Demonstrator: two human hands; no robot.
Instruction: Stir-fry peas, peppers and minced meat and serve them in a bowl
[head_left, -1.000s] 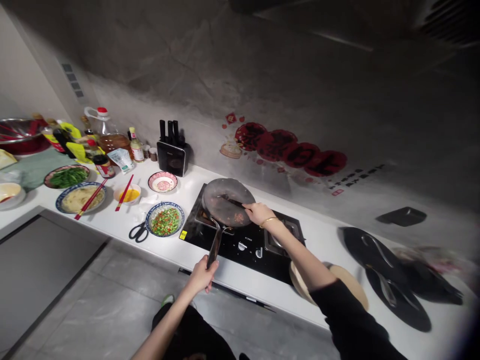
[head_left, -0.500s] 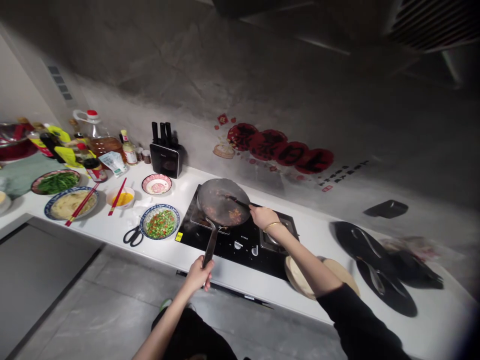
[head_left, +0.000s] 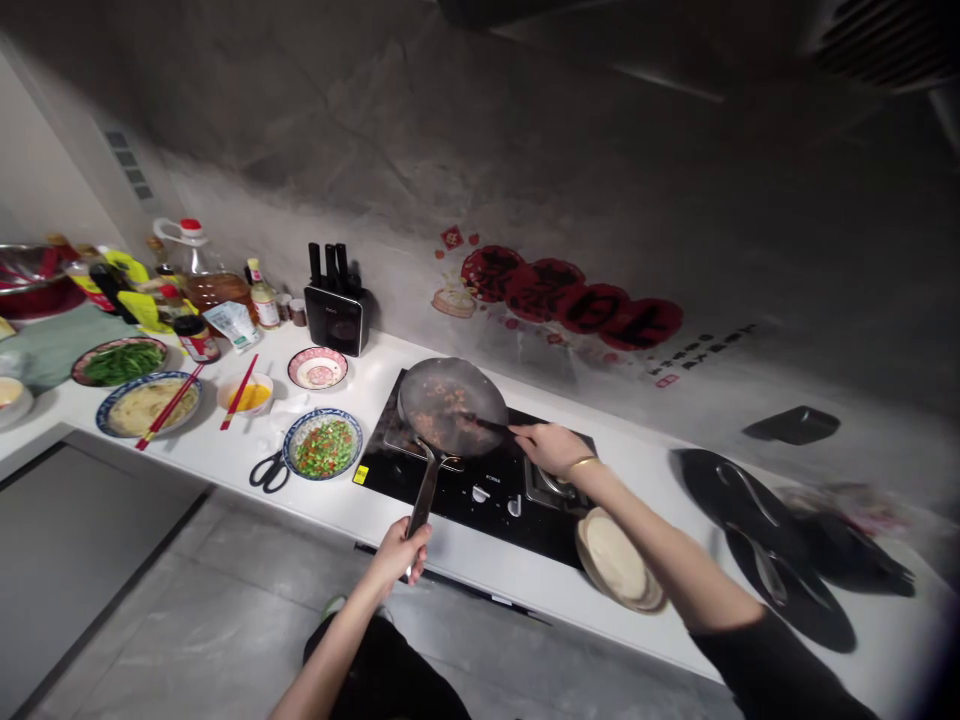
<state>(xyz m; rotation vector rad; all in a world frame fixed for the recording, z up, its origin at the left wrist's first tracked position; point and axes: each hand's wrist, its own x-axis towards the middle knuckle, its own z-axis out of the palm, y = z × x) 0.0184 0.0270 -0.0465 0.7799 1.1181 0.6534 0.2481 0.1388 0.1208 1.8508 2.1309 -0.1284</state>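
Note:
My left hand (head_left: 401, 552) is closed round the handle of a dark frying pan (head_left: 487, 390) on the cooktop's left burner. Small browned pieces of food (head_left: 448, 396) lie in the pan, under faint steam. A dark spatula (head_left: 489, 424) reaches into the pan from the right, its handle gripped by my right hand (head_left: 551, 448); its blade is hard to make out among the food. Left of the cooktop stands a blue-rimmed bowl of chopped green and orange vegetables (head_left: 325, 446).
The black cooktop (head_left: 450, 508) has a second burner under my right forearm. Scissors (head_left: 268, 472), an egg bowl with chopsticks (head_left: 251, 396), a noodle plate (head_left: 150, 403) and a knife block (head_left: 336, 318) stand left. A round wooden board (head_left: 619, 555) and dark lids (head_left: 795, 590) lie right.
My right hand has drawn back to the right with the spatula, its forearm uncovering more of the wooden board. The food in the pan has shifted. The view has moved slightly.

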